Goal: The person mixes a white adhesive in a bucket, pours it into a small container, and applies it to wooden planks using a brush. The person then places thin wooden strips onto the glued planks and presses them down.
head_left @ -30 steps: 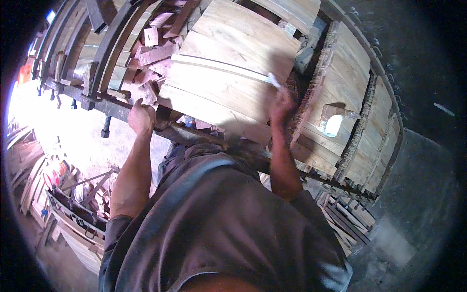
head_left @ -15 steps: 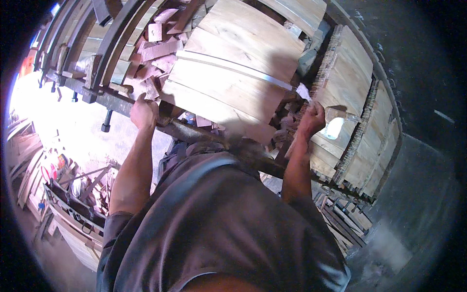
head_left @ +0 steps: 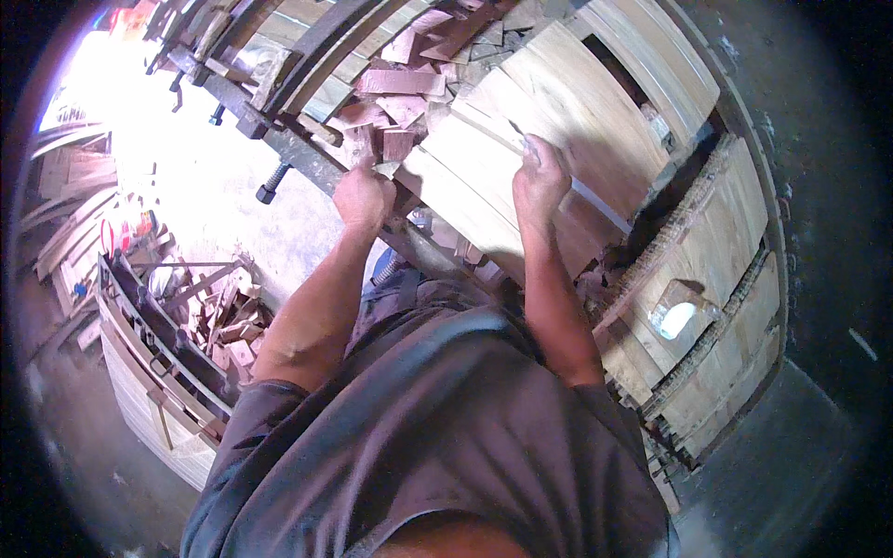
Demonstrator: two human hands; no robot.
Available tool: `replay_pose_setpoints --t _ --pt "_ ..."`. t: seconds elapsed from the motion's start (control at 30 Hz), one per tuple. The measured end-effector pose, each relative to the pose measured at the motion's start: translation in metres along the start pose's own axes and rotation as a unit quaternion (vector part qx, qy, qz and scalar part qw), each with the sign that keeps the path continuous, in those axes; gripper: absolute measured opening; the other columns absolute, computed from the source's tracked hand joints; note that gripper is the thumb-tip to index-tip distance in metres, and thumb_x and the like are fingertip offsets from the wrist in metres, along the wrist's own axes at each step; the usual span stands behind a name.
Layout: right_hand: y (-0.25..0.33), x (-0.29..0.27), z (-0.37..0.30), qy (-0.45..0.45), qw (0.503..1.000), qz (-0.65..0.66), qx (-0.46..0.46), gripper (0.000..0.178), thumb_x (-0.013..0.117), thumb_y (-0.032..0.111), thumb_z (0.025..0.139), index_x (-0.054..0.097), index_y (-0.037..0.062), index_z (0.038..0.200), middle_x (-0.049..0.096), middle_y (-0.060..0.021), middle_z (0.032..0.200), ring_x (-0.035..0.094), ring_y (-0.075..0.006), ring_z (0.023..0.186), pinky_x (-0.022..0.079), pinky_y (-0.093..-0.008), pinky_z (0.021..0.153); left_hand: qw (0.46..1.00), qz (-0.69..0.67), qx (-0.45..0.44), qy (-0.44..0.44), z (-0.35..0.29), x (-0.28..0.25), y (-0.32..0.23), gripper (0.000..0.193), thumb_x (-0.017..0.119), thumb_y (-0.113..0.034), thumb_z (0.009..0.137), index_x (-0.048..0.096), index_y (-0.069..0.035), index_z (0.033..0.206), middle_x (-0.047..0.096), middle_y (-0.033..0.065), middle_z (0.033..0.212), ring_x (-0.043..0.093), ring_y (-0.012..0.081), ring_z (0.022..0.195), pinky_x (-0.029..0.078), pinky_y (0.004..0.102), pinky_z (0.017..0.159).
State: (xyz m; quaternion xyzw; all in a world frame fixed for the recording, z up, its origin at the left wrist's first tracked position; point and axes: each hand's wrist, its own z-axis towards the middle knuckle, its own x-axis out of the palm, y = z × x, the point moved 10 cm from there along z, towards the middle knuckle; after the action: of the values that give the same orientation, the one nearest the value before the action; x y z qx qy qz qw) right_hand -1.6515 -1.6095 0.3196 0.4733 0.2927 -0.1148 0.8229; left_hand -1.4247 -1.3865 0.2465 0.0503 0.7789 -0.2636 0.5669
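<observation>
— Clenched into a fist, the left hand, knuckles up, just left of frame centre, pressed to the near edge of the stack of pale boards where small reddish offcuts lay heaped; whether anything sat inside that fist, impossible to tell
— And the right hand?
— Curled down on top of the boards, right of centre in the upper half, fingers bent and pinched on a thin pale strip running diagonally across the wood toward the right
— Where did the boards lie?
— Upper middle of the frame, stacked flat and slightly fanned, resting on a dark metal frame crossing from upper left down toward centre, with a black threaded bolt hanging just under it
— Anything further right?
— More light wooden panels stood on edge along the right side, one with a small bright opening cut through
— And to the left?
— Sunlit ground in the upper left, washed out; lower left, a long wooden trough-like rack with red scraps piled beside it
— Lower part?
— Filled by a grey shirt, both bare forearms reaching up from it
</observation>
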Motion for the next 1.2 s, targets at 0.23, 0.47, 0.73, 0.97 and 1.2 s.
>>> replay_pose_setpoints --t 0.23,0.47,0.73,0.97,1.2 --pt "0.024 0.081 0.023 0.038 0.995 0.074 0.047 0.029 0.063 -0.006 0.077 0.072 0.0027 0.103 0.070 -0.0185 0.087 0.069 -0.0310 0.082 0.054 -0.0382 0.076 1.000 -0.008 0.011 -0.004 0.004 0.004 0.005 0.041 0.060 -0.018 0.071 0.070 -0.012 0.110 0.069 0.0226 0.087 0.068 0.0392 0.085 0.053 0.0494 0.080" --pt "-0.045 0.037 -0.008 0.009 0.985 0.139 0.099 0.023 0.060 -0.006 0.084 0.069 -0.0058 0.105 0.070 -0.0130 0.095 0.067 -0.0187 0.075 0.056 -0.0301 0.068 0.999 0.016 -0.015 0.023 0.002 0.005 0.006 0.043 0.057 -0.022 0.078 0.069 -0.013 0.119 0.071 0.0215 0.093 0.069 0.0383 0.088 0.054 0.0471 0.081" --pt "-0.226 -0.186 -0.158 -0.182 0.888 0.175 0.385 0.026 0.064 0.009 0.091 0.065 -0.0024 0.115 0.067 -0.0078 0.088 0.062 -0.0148 0.066 0.052 -0.0261 0.058 0.999 0.014 0.032 -0.003 0.005 0.008 0.010 0.041 0.061 -0.024 0.076 0.068 -0.012 0.115 0.071 0.0211 0.091 0.068 0.0409 0.089 0.053 0.0496 0.081" --pt "-0.286 -0.409 -0.290 -0.430 0.833 0.096 0.335 0.030 0.066 -0.001 0.088 0.063 -0.0011 0.117 0.068 -0.0081 0.086 0.062 -0.0155 0.065 0.051 -0.0263 0.055 0.996 0.043 0.082 -0.013 0.035 0.039 0.042 0.049 0.061 -0.020 0.074 0.067 -0.012 0.122 0.072 0.0184 0.096 0.069 0.0357 0.091 0.054 0.0442 0.083" --pt "-0.322 -0.475 -0.305 -0.454 0.863 -0.019 0.222 0.040 0.071 0.017 0.088 0.058 0.0007 0.122 0.067 -0.0129 0.091 0.064 -0.0229 0.080 0.054 -0.0342 0.070 0.972 0.030 0.181 0.145 0.015 0.048 -0.012 0.060 0.059 -0.027 0.077 0.059 0.006 0.127 0.071 0.0238 0.093 0.071 0.0328 0.089 0.054 0.0407 0.080"
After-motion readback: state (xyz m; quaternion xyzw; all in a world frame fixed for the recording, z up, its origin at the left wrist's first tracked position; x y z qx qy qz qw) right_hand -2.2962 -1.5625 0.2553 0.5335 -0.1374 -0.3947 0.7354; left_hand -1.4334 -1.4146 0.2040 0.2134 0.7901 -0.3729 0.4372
